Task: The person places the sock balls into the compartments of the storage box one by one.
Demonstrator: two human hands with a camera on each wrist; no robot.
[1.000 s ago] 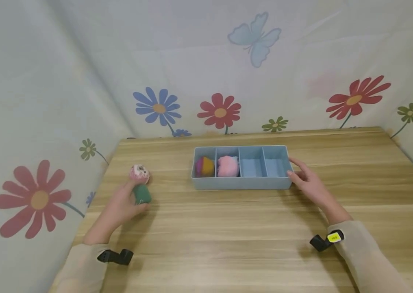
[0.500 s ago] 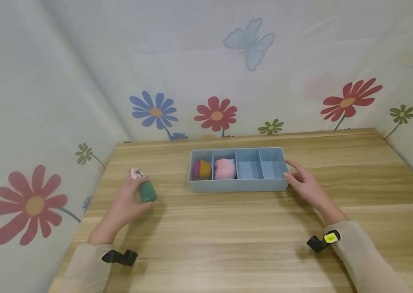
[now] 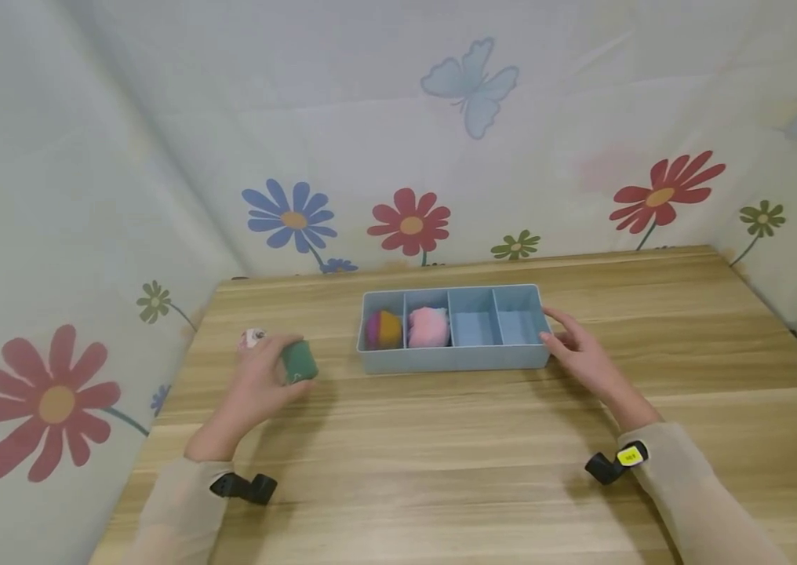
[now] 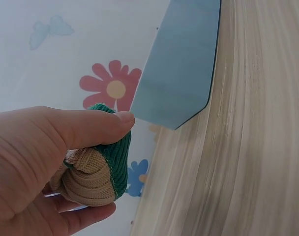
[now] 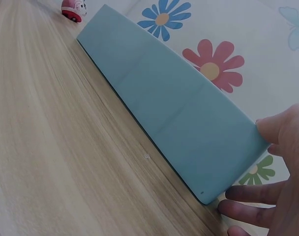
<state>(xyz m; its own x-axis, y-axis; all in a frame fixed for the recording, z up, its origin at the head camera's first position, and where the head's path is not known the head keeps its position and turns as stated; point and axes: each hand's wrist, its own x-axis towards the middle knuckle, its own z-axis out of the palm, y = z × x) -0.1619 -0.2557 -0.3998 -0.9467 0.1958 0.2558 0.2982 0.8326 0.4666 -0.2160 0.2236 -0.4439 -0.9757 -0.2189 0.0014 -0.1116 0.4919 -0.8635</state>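
Observation:
My left hand point(image 3: 253, 380) holds a balled-up pair of socks point(image 4: 93, 177), ribbed green and beige, thumb on top and fingers beneath. It is above the table, left of a pale blue box point(image 3: 451, 361) with several compartments in a row. A purple and mustard sock ball point(image 3: 386, 329) lies in the leftmost compartment, a fluffy pink one point(image 3: 430, 327) in the one beside it. The two compartments on the right hold nothing. My right hand point(image 3: 585, 365) touches the box's right end, its thumb at the near rim corner and its fingers along the end wall.
A red, pink and white sock ball point(image 5: 73, 10) stands on the wooden table point(image 3: 405, 471) at the left, partly behind my left hand in the head view. A flower-printed cloth point(image 3: 342, 118) hangs behind and beside the table.
My left hand has lifted the green socks away from the red and white ball and moved right, closer to the box. My right hand stays at the box's end. The head view has shifted slightly.

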